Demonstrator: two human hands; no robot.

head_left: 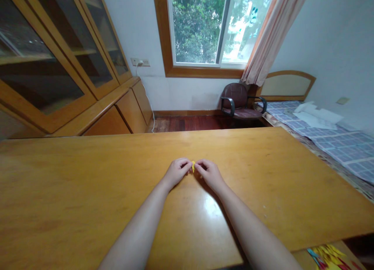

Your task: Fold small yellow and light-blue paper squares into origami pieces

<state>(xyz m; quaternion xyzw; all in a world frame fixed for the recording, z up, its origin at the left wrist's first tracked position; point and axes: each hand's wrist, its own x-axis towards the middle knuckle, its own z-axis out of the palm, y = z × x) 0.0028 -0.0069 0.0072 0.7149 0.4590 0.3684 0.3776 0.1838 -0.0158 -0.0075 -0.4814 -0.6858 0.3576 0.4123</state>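
Between my two hands, just above the wooden table [87,192], is a small yellow piece [193,166] that looks like folded paper; its exact kind is too small to make out. My left hand [177,170] pinches its left side between thumb and forefinger. From the right, my right hand [209,172] grips it in the same way, thumb and fingertips closed. The fingertips of both hands nearly meet and cover part of the piece.
Several yellow, red and blue pieces [329,257] lie on a lower surface at the bottom right. Beyond the table stand a brown armchair [237,98] and a bed [341,141] with a checked cover. A glass-door cabinet [73,102] lines the left.
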